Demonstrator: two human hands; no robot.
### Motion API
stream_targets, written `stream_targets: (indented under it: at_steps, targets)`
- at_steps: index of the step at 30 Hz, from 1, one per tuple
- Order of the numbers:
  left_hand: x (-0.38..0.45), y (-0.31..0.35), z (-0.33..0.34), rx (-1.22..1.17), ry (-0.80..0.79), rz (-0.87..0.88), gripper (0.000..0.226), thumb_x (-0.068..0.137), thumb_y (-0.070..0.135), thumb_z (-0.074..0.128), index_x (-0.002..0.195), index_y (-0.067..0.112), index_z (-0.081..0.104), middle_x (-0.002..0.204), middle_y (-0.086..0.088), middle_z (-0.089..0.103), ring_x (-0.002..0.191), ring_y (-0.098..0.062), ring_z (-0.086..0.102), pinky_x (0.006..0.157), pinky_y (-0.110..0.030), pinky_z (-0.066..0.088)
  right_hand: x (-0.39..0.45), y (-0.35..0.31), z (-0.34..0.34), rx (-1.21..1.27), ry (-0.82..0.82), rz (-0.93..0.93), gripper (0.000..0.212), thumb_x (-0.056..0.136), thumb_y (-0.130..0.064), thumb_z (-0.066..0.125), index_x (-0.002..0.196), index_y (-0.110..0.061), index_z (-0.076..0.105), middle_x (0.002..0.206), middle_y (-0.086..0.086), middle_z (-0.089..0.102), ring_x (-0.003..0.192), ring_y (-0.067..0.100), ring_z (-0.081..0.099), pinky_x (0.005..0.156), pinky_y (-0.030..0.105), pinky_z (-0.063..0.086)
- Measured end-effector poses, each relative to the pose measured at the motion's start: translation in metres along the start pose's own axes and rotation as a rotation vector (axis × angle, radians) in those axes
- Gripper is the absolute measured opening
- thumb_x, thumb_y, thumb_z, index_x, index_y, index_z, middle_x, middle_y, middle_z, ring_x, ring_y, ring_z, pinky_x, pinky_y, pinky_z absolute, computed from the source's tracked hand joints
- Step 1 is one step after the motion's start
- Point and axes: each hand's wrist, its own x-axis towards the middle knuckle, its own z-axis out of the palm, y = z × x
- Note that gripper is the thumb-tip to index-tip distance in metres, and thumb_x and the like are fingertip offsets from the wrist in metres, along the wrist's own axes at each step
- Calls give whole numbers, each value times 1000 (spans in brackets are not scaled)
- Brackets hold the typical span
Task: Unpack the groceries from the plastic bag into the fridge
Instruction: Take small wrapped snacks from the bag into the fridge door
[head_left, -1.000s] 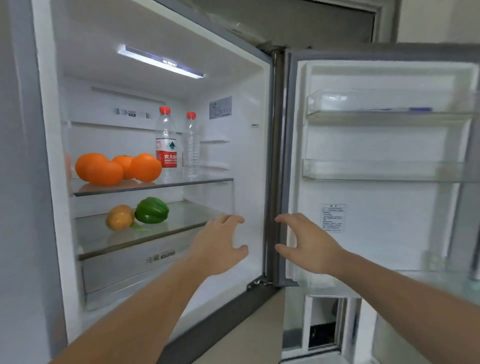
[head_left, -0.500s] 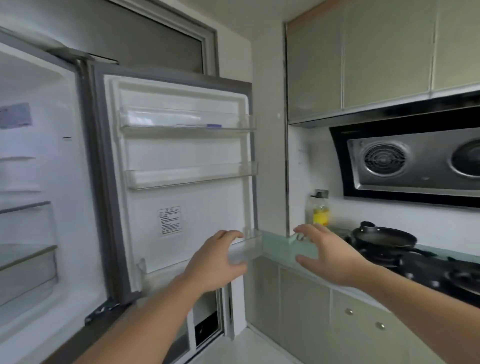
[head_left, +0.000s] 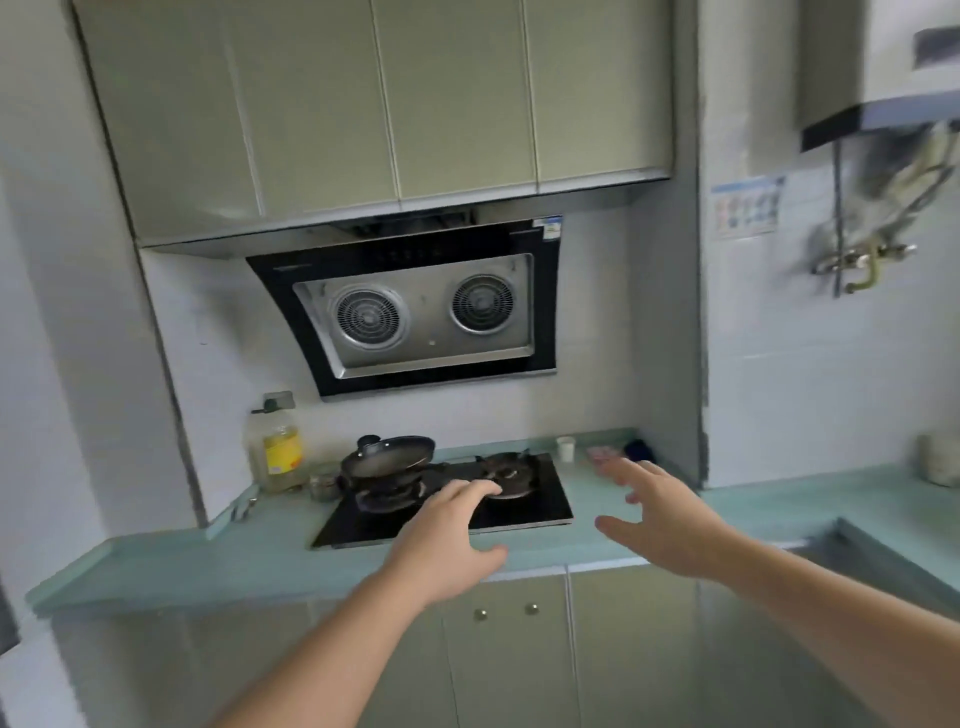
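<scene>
Groceries, bag and fridge out of view; left hand (head_left: 447, 540) and right hand (head_left: 662, 525) spread, empty, above countertop (head_left: 208, 561).

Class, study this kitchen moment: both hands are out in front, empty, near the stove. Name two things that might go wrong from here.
1. The left hand hovers over the black hob, close to the frying pan; if either is hot, a burn or a knocked pan is possible.
2. The right hand is sweeping near a small white cup on the counter; it might tip the cup.
</scene>
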Motion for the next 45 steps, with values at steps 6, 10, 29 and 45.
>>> stream_targets:
  at_steps: [6,10,29,45]
  targets:
    - [95,42,77,-193,-127,227,54,82,41,63,132,40,42,133,21,41,121,-5,45,98,-29,41,-6,74,-36,-111,96,273,58,84,-44,63,136,-34,39,127,-8,47,104,13,56,90,29,48]
    - [147,63,116,-287,-204,369,50,86,40,61,132,39,42,130,18,42,120,-5,45,93,-28,41,-12,95,-51,-204,186,409,56,83,-43,64,134,-33,43,129,-7,49,99,8,52,91,25,45]
    - [219,279,283,-363,-491,773,54,84,42,62,134,39,42,134,15,45,121,-9,47,101,-34,43,-136,265,-134,-241,456,895,52,84,-39,65,131,-31,46,118,-5,51,98,11,55,90,26,47]
    - [319,403,394,-311,-523,750,54,84,40,60,134,38,41,135,15,45,117,-8,48,94,-34,47,-89,439,-198,-96,436,908,47,86,-36,65,129,-29,48,113,-7,51,97,12,56,78,21,42]
